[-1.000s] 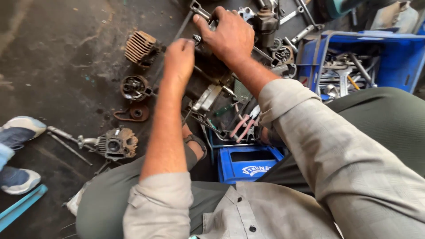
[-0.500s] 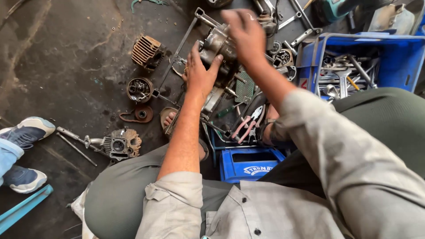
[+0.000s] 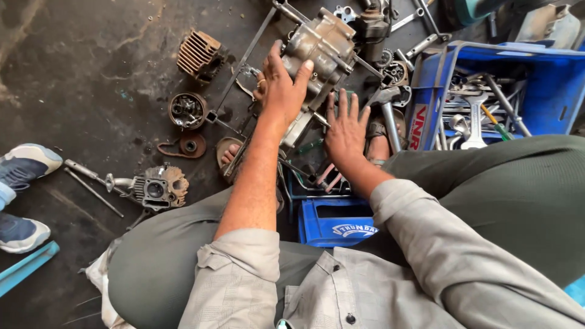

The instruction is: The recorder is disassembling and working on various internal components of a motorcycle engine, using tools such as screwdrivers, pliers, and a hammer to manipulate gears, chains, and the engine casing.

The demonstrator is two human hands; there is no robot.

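Grip: left hand (image 3: 281, 91) is clasped over the grimy grey metal engine casing (image 3: 320, 45), fingers curled on its near edge; right hand (image 3: 345, 131) is spread flat, holding nothing
Change: half a second ago the right hand lay on the casing too; it has since dropped off, so the left hand alone steadies it
Casing: sits on the dark oily floor (image 3: 91, 79), ahead of the knees
Nearby: blue plastic crate of spanners (image 3: 548, 79) to the right; finned brown cylinder (image 3: 198, 53) to the left

My left hand (image 3: 281, 85) raised, bare forearm extended, fingers curled in grip. My right hand (image 3: 345, 131) lower, fingers spread flat, palm down, grey sleeve at wrist.
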